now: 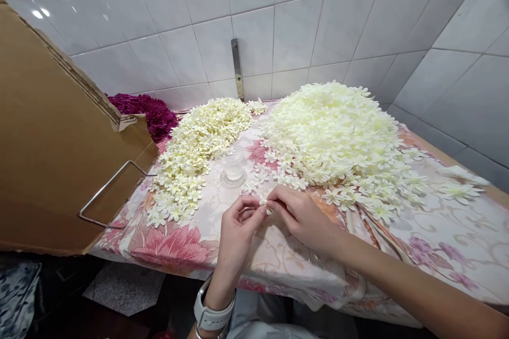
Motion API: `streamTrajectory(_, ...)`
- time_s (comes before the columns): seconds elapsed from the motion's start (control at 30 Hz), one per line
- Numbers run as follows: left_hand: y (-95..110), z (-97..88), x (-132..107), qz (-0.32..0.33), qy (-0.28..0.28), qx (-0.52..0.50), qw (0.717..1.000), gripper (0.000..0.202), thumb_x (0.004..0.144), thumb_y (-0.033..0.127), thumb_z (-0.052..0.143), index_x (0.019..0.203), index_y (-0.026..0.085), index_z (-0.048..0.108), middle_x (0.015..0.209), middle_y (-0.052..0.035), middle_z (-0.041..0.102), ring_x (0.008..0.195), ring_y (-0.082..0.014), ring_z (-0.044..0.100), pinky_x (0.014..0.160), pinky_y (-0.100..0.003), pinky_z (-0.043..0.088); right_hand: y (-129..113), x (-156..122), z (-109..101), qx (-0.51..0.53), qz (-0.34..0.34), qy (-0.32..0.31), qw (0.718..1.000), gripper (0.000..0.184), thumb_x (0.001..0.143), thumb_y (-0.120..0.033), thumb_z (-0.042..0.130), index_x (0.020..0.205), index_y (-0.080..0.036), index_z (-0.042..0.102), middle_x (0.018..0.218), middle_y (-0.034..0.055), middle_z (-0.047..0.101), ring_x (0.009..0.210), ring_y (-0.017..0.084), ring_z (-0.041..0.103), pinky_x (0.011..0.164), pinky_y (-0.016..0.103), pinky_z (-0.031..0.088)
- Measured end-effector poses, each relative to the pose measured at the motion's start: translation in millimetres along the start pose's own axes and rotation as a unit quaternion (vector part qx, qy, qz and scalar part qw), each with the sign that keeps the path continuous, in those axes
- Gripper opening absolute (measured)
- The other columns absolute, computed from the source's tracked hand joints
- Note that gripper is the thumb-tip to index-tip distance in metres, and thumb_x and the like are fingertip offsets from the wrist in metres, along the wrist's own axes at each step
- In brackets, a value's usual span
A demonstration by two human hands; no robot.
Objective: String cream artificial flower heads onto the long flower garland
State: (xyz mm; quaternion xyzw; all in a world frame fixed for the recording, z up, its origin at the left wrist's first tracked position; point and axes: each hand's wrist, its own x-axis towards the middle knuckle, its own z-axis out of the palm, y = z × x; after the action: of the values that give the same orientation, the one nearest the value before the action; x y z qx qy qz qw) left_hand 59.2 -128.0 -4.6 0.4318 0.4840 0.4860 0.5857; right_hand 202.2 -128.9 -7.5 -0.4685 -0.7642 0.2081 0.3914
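Both hands meet over the near middle of the table, pinching a small cream-white artificial flower between their fingertips. My left hand, with a white watch on its wrist, grips it from the left. From the right, my right hand closes thumb and forefinger on the same flower; the fingers cover most of it. Just beyond them stands a small clear plastic cup; its contents cannot be made out. A big heap of pale loose flower petals lies behind my right hand. To the left is a smaller pile of cream flowers.
A large cardboard box stands at the left, with a bent metal wire handle near it. Dark magenta flowers lie behind the box. The floral tablecloth covers the table. A tiled wall with a metal bracket rises behind.
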Motion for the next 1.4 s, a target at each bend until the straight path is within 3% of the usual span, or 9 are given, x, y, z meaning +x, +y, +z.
streamTrajectory(0.23,-2,-0.4,1,-0.004,0.017,-0.007,1.0,0.02,0.06,0.026,0.073,0.071,0.016,0.06,0.062,0.0023,0.062,0.057,-0.01,0.061,0.058,-0.018,0.047,-1,1,-6,0.057,0.075,0.012,0.995,0.016,0.087,-0.018,0.044,0.073,-0.019,0.052,0.067,0.0001,0.056,0.061,0.013,0.052,0.057,0.026,0.039)
streamTrajectory(0.33,-2,1.6,1,-0.014,0.035,-0.03,0.999,0.022,0.058,0.026,0.074,0.07,0.015,0.06,0.061,0.0024,0.062,0.056,-0.0091,0.06,0.058,-0.019,0.048,2,4,-12,0.023,0.122,0.141,0.982,0.004,0.082,-0.023,0.052,0.081,-0.019,0.052,0.074,0.0017,0.056,0.066,0.015,0.052,0.059,0.027,0.039)
streamTrajectory(0.4,-1,2.5,1,-0.016,0.038,-0.035,0.999,0.021,0.058,0.024,0.075,0.07,0.015,0.06,0.06,0.0024,0.063,0.056,-0.0086,0.059,0.058,-0.018,0.047,4,4,-15,-0.021,0.122,0.214,0.969,0.013,0.077,-0.026,0.059,0.086,-0.019,0.052,0.079,0.003,0.055,0.07,0.017,0.052,0.061,0.029,0.039)
streamTrajectory(0.6,-1,2.5,1,-0.022,0.032,-0.038,0.999,0.02,0.061,0.022,0.073,0.072,0.015,0.058,0.059,0.003,0.063,0.057,-0.0077,0.061,0.059,-0.016,0.047,-2,1,-10,-0.006,0.087,0.089,0.992,0.037,0.093,-0.028,0.027,0.062,-0.02,0.047,0.056,0.0009,0.05,0.054,0.015,0.049,0.054,0.028,0.038)
streamTrajectory(0.73,-1,1.8,1,-0.021,0.024,-0.034,0.999,0.021,0.061,0.023,0.073,0.072,0.015,0.058,0.059,0.0026,0.064,0.057,-0.0079,0.06,0.059,-0.016,0.046,-2,-1,-5,-0.057,0.026,0.08,0.995,0.015,0.084,-0.014,0.035,0.086,-0.018,0.049,0.078,0.0058,0.056,0.071,0.018,0.053,0.062,0.029,0.041)
streamTrajectory(1.0,-3,-0.7,1,0.003,-0.009,0.004,1.0,0.016,0.062,0.024,0.073,0.072,0.015,0.063,0.069,-0.0002,0.066,0.065,-0.01,0.061,0.063,-0.018,0.047,2,-1,0,-0.054,-0.017,-0.017,0.998,0.017,0.089,-0.014,0.04,0.073,-0.019,0.046,0.073,0.0042,0.053,0.07,0.017,0.05,0.063,0.028,0.04)
streamTrajectory(1.17,-2,0.6,1,-0.012,0.016,-0.02,1.0,0.019,0.059,0.024,0.074,0.071,0.015,0.062,0.06,0.0023,0.063,0.057,-0.0091,0.06,0.057,-0.018,0.046,-1,1,-6,-0.001,0.023,-0.015,1.0,0.017,0.087,-0.013,0.04,0.074,-0.019,0.049,0.07,0.0018,0.054,0.065,0.015,0.051,0.06,0.026,0.039)
streamTrajectory(1.33,-1,3.5,1,-0.022,0.03,-0.046,0.998,0.02,0.058,0.023,0.074,0.07,0.015,0.06,0.059,0.0022,0.063,0.057,-0.0088,0.06,0.058,-0.017,0.047,0,2,-12,-0.08,0.054,0.18,0.979,0.007,0.079,-0.018,0.053,0.079,-0.02,0.047,0.075,0.0034,0.053,0.07,0.017,0.05,0.062,0.029,0.039)
streamTrajectory(1.4,-1,3.3,1,-0.022,0.026,-0.047,0.998,0.019,0.058,0.022,0.074,0.07,0.015,0.06,0.059,0.0027,0.063,0.056,-0.008,0.059,0.057,-0.016,0.046,-1,2,-12,-0.073,0.022,0.145,0.986,0.01,0.079,-0.022,0.056,0.078,-0.02,0.047,0.076,0.0035,0.053,0.071,0.017,0.05,0.062,0.029,0.04)
